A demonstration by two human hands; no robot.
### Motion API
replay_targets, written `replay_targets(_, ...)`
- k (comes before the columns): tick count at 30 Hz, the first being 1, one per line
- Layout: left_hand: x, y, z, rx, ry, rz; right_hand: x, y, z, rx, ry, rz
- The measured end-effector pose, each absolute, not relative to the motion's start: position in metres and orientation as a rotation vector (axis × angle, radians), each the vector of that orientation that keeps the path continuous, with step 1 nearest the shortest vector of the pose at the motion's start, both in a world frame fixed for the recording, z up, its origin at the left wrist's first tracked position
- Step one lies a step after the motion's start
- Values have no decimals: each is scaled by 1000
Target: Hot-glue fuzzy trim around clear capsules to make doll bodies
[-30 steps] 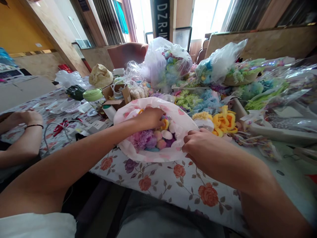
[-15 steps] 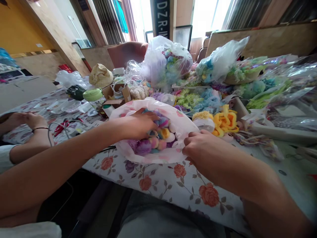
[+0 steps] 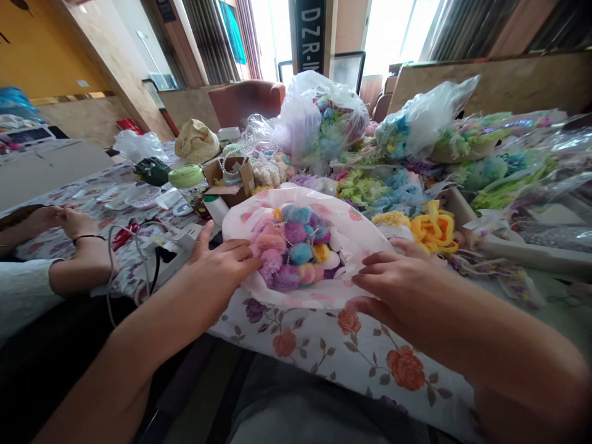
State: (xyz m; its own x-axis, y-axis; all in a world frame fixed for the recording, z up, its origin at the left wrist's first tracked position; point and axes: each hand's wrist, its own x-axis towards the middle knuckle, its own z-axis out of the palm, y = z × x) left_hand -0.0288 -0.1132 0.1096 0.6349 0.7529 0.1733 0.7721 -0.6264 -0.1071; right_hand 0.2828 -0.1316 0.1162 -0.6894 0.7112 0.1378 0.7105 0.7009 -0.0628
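The big table (image 3: 358, 379) wears a flowery cloth, and its near edge slants from 8 o'clock down to 5 o'clock, with the bag's middle as the middle of the clock. A big see-through bag (image 3: 342, 102) sits at 12 o'clock, behind lots of soft stuff, so the far side is crowded. The white bag with pink spots (image 3: 354, 243) lies on the table right between the hands, its mouth wide, its long way going from 9 to 3 o'clock. In it, the fluffy bundle (image 3: 300, 253) fills the middle and the 9 o'clock side, so the left hand (image 3: 222, 262) is nearer to it, with its fingertips just beside the pink fluff. That hand is spread, thumb up and away, and seems to hold nothing. The right hand (image 3: 388, 280) is at 3 o'clock, fingers a bit bent at the bag's rim; I can't tell if it pinches the rim. White plastic lies between it and the fluff. A yellow bundle (image 3: 435, 228) sits at 2 o'clock, a white plug strip (image 3: 182, 243) by the left wrist at 9, and a little white bottle (image 3: 215, 209) close at 10. Flat cloth shows from 7 to 5 o'clock, wider toward 5.
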Motion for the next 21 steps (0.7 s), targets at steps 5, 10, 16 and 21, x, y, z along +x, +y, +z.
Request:
replay_targets(5, -26, -121, 99, -2693, -1189, -214, 243, -120, 126, -961, -2645, -57)
replay_targets(10, -40, -130, 98, -2686, -1082, -313, 171, -71, 116, -581, -2872, 72)
replay_targets(16, -43, -130, 93, -2700, -993, -322, 116, -54, 101, -639, -3288, -177)
replay_targets(21, -41, -113, 76, -2502, -991, -269, 123, -61, 97, -756, -3370, -360)
